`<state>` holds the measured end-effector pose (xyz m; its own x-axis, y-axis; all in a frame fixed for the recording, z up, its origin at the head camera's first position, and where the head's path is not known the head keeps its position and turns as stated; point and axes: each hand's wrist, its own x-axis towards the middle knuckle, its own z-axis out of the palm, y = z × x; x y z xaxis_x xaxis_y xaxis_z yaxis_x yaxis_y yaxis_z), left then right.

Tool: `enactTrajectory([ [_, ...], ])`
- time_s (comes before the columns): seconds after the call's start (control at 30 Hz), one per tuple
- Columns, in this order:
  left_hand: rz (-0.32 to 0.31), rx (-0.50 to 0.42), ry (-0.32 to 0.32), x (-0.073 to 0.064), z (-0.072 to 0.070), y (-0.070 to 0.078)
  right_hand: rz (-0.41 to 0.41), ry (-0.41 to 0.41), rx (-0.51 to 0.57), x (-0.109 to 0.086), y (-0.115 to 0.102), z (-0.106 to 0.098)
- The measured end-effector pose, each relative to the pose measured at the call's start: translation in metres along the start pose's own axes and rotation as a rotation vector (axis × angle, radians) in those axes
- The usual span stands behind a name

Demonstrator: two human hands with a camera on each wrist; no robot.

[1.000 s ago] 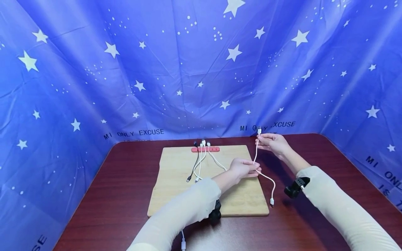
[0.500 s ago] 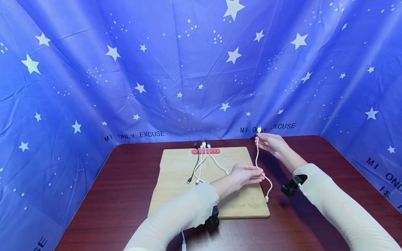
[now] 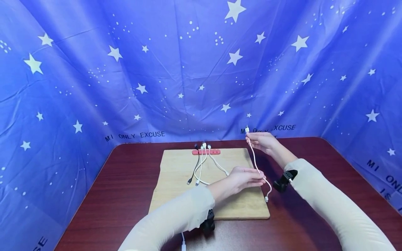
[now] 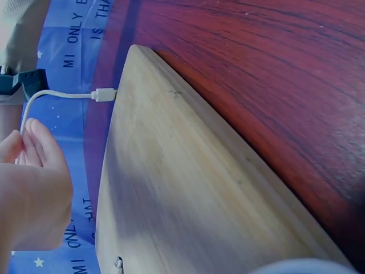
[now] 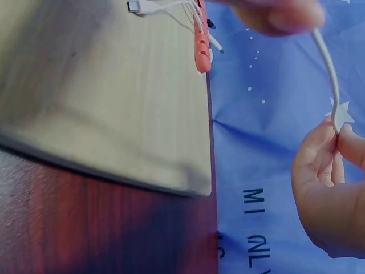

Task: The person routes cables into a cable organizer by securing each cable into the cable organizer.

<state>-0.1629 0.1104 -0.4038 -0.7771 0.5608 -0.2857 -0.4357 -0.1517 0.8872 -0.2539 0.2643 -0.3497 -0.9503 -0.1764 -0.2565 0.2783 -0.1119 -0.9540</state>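
Upright in the head view, a short white USB cable (image 3: 253, 157) is stretched between both hands over the board's right side. My right hand (image 3: 264, 142) pinches it just below its upper plug (image 3: 247, 129). Lower down, my left hand (image 3: 246, 177) pinches the same cable between thumb and fingers. Its free end hangs past the left fingertips, and the end's white connector (image 4: 104, 95) shows beside the board's edge in the left wrist view. In the right wrist view the right fingers (image 5: 319, 154) grip the cable, while the blurred left hand (image 5: 279, 14) sits above.
A wooden board (image 3: 172, 162) lies on the dark red table (image 3: 125, 174). At its far edge a red cable clip strip (image 3: 216, 152) holds a black cable (image 3: 193, 172) and several white cables (image 3: 215, 161). Another white cable (image 3: 183, 245) lies near the front. A blue star curtain (image 3: 188, 69) stands behind.
My right hand has moved left with the upper plug. My left hand has shifted slightly right and nearer along the cable, and the hanging lower end has swung left toward the board's edge.
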Motion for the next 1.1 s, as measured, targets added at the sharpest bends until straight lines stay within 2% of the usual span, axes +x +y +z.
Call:
enactTrajectory([
  [0.13,0.007,-0.027,-0.016,-0.004,-0.004,-0.002,0.001,-0.003,-0.003,0.004,-0.004,0.004],
  [0.23,0.014,-0.06,-0.001,-0.005,-0.007,-0.004,-0.003,0.003,0.005,0.008,-0.004,0.005],
  [0.4,0.017,-0.07,0.024,-0.005,-0.012,-0.004,-0.017,0.005,-0.071,0.015,-0.002,0.005],
  [0.57,0.016,-0.063,0.016,-0.006,-0.017,-0.001,-0.056,0.025,-0.128,0.022,0.002,0.002],
  [0.67,0.013,-0.065,0.026,-0.005,-0.018,0.002,-0.097,0.002,-0.082,0.032,0.008,-0.007],
  [0.8,0.023,-0.058,0.052,0.0,-0.02,0.007,-0.111,0.008,-0.049,0.037,0.012,-0.012],
  [0.9,0.034,-0.058,0.079,0.008,-0.023,0.008,-0.08,0.062,-0.054,0.034,0.009,-0.005],
  [1.1,0.032,-0.094,0.188,0.024,-0.034,0.008,-0.062,0.09,0.053,0.038,0.009,0.001],
])
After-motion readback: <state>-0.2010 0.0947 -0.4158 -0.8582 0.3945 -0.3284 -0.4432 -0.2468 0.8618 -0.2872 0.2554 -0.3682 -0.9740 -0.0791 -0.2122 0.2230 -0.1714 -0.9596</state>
